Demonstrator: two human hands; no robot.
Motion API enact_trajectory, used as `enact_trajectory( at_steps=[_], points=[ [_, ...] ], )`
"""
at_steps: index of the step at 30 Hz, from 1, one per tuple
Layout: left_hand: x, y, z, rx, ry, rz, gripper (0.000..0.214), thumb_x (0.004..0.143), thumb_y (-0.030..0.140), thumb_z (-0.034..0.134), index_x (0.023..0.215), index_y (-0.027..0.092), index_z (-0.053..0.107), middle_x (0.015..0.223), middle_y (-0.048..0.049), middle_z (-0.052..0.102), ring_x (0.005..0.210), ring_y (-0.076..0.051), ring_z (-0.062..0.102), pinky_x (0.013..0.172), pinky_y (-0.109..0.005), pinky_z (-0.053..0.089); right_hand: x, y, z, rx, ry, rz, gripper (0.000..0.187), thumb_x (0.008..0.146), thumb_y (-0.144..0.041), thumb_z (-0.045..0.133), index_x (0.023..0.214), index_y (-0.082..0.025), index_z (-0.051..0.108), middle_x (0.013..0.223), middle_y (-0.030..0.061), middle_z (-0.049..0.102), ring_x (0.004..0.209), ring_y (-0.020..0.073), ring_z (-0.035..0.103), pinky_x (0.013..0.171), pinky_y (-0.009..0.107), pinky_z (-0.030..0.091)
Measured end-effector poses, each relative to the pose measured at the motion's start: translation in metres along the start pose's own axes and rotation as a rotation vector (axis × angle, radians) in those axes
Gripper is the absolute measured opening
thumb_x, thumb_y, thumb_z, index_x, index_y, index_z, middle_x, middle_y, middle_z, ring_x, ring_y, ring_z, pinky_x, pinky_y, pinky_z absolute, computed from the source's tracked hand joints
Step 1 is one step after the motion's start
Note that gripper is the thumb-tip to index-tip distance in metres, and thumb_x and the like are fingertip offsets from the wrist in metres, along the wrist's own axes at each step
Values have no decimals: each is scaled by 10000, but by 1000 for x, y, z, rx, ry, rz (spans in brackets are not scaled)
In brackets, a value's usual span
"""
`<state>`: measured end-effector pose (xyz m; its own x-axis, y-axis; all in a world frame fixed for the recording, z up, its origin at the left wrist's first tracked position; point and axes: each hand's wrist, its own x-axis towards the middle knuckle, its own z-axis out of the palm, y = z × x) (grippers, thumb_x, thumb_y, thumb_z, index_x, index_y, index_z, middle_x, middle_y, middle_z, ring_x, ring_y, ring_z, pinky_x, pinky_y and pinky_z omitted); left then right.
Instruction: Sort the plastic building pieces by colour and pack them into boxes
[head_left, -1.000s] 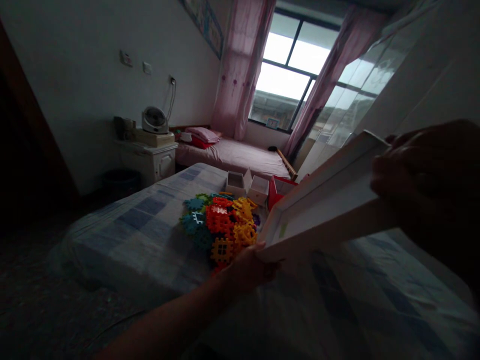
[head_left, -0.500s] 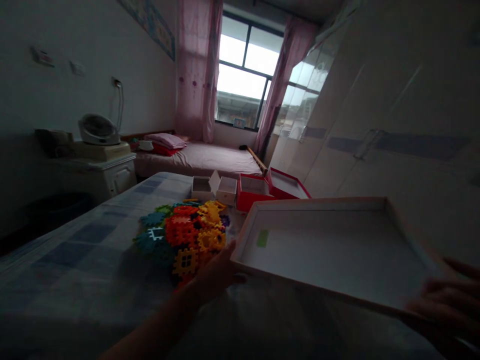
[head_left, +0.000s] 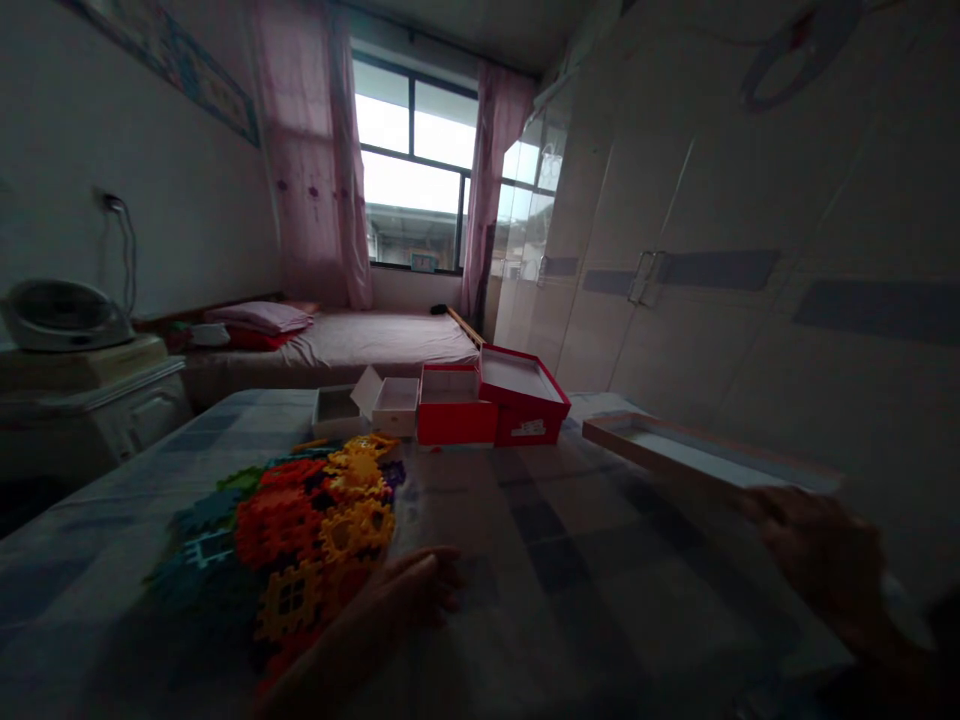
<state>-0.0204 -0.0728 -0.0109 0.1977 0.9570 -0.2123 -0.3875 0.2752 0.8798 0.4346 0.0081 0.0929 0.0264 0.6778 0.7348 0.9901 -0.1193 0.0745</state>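
1. The bed is covered by a blue-and-white checked sheet.
2. On it, at the left, multicoloured plastic pieces are heaped.
3. Beyond them, white boxes and red boxes are lined up near the far edge.

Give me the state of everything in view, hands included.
Left hand: holding nothing visible
Right hand: gripping shallow tray
Shallow tray: open side up
Plastic blocks: heaped
White boxes: both open
Left red box: open
Right red box: open or lid-topped, unclear
Wardrobe doors: shut
Curtains: parted
Fan: can't tell whether running
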Motion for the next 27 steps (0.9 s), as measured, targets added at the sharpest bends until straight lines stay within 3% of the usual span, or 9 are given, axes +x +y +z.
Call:
enact_trajectory(
  at_steps=[3, 7, 10, 12, 16, 21, 24, 27],
  points=[
    [-9, 3, 5, -3, -5, 23, 486, 655, 492, 707, 992, 145, 658, 888, -101, 671, 695, -161, 624, 626, -266, 448, 27, -36, 46, -47, -72, -13, 241, 853, -336, 441, 825, -209, 644, 874, 67, 669, 798, 221, 559, 719, 348, 318],
    [-15, 3, 6, 31, 2, 48, 452, 703, 464, 678, 1024, 145, 653, 922, -107, 669, 741, -164, 629, 662, -269, 462, 66, -83, 102, 53, -138, 129, 253, 844, -295, 438, 882, -168, 654, 910, 107, 656, 848, 248, 547, 763, 387, 315],
    [-16, 1, 5, 51, -2, 80, 413, 759, 421, 633, 1060, 138, 635, 960, -118, 660, 769, -168, 634, 687, -276, 470, 86, -112, 129, 225, -243, 117, 287, 784, -206, 470, 1003, -139, 642, 952, 128, 644, 882, 231, 558, 764, 348, 368],
    [-18, 1, 6, 59, -17, 98, 397, 774, 402, 617, 1061, 128, 631, 966, -124, 655, 769, -170, 637, 698, -284, 474, 88, -130, 135, 289, -269, 101, 365, 766, -203, 460, 1087, -113, 610, 1001, 154, 625, 930, 242, 556, 763, 341, 396],
    [-28, 12, 21, 187, -39, 121, 368, 787, 367, 589, 1059, 121, 626, 961, -123, 653, 746, -165, 630, 673, -280, 475, 67, -166, 119, 430, -261, 226, 404, 755, -319, 413, 1063, -137, 600, 1085, 192, 577, 992, 326, 538, 742, 424, 429],
    [-62, 32, 32, 782, 39, 398, 305, 837, 294, 516, 1101, 190, 626, 975, -98, 653, 838, -180, 604, 755, -295, 469, 24, -215, 73, 867, -409, 158, 374, 683, -377, 469, 952, -139, 574, 969, 165, 626, 866, 278, 599, 760, 404, 467],
    [-83, 39, 12, 1151, 60, 570, 360, 852, 298, 494, 1203, 266, 569, 1167, -91, 593, 1063, -227, 541, 912, -352, 425, 8, -251, 45, 1075, -581, -13, 340, 705, -411, 488, 932, -172, 574, 939, 117, 641, 827, 236, 618, 742, 369, 485],
    [-100, 41, -22, 1488, 106, 658, 538, 793, 406, 577, 1310, 344, 443, 1394, -57, 420, 1280, -302, 353, 1068, -483, 246, 1, -295, 25, 1250, -671, -267, 368, 760, -424, 490, 1021, -177, 572, 1042, 110, 626, 910, 217, 612, 795, 358, 482]
  ],
)
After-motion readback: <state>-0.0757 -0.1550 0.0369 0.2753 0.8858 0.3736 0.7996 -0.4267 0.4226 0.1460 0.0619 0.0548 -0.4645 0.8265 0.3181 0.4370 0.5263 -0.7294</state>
